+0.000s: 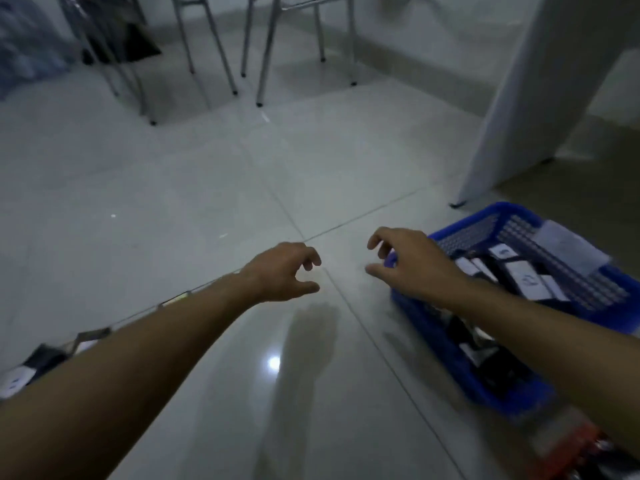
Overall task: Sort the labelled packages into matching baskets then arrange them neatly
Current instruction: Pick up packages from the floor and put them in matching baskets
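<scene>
Two bare forearms fill the lower frame. The left hand [282, 271] hovers over the glossy tiled floor [194, 188], fingers loosely curled and apart, holding nothing. The right hand [412, 263] is spread and empty just beside the near corner of the blue basket [433, 327], its forearm crossing over the basket and hiding part of the contents. Inside lie dark packages with white labels [523, 277]; the markings are too blurred to read. More packages [20, 375] lie at the lower left, partly hidden behind the left forearm. Metal chair legs [221, 57] stand well beyond, and a white panel [512, 98] rises behind the basket.
</scene>
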Demonstrator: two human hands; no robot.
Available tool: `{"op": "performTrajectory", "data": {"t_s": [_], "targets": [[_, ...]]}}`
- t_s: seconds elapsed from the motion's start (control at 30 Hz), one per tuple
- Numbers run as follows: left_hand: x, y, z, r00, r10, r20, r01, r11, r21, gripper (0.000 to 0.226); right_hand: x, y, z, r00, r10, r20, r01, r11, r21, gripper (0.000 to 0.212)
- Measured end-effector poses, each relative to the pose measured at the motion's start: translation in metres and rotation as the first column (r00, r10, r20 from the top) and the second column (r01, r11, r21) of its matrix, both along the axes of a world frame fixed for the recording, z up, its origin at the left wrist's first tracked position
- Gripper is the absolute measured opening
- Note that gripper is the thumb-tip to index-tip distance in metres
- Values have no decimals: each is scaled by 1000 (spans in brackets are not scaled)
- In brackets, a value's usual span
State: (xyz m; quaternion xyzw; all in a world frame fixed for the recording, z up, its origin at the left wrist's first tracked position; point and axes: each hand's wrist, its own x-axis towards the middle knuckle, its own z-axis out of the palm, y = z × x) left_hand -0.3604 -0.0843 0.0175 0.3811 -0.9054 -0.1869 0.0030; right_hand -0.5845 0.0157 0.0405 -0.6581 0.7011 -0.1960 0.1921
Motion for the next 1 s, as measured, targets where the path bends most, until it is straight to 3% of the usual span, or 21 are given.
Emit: {"op": "performTrajectory", "data": {"t_s": [0.13, 0.23, 0.4, 0.57, 0.63, 0.73, 1.0], "targets": [[69, -20, -33, 979, 199, -50, -196, 978, 66, 40, 53, -36, -25, 999, 33, 10, -34, 996, 83, 37], [102, -27, -54, 975, 221, -29, -219, 973, 74, 38, 89, -52, -47, 997, 54, 48, -59, 992, 115, 43], [144, -30, -61, 913, 382, -141, -375, 924, 70, 32, 145, -64, -77, 991, 106, 77, -115, 986, 118, 54], [202, -12, -58, 864, 473, -171, -479, 878, 8, 29, 214, -89, -102, 952, 287, 109, -301, 942, 148, 80], [235, -6, -53, 813, 553, -180, -568, 822, -39, 26, 240, -100, -108, 932, 330, 147, -352, 923, 158, 91], [281, 7, -53, 666, 731, -153, -742, 670, -30, 26, 273, -108, -119, 907, 372, 199, -403, 902, 153, 101], [317, 34, -86, 510, 857, 72, -860, 511, 5, 54, 307, -95, -133, 908, 339, 248, -348, 937, -6, 69]]}}
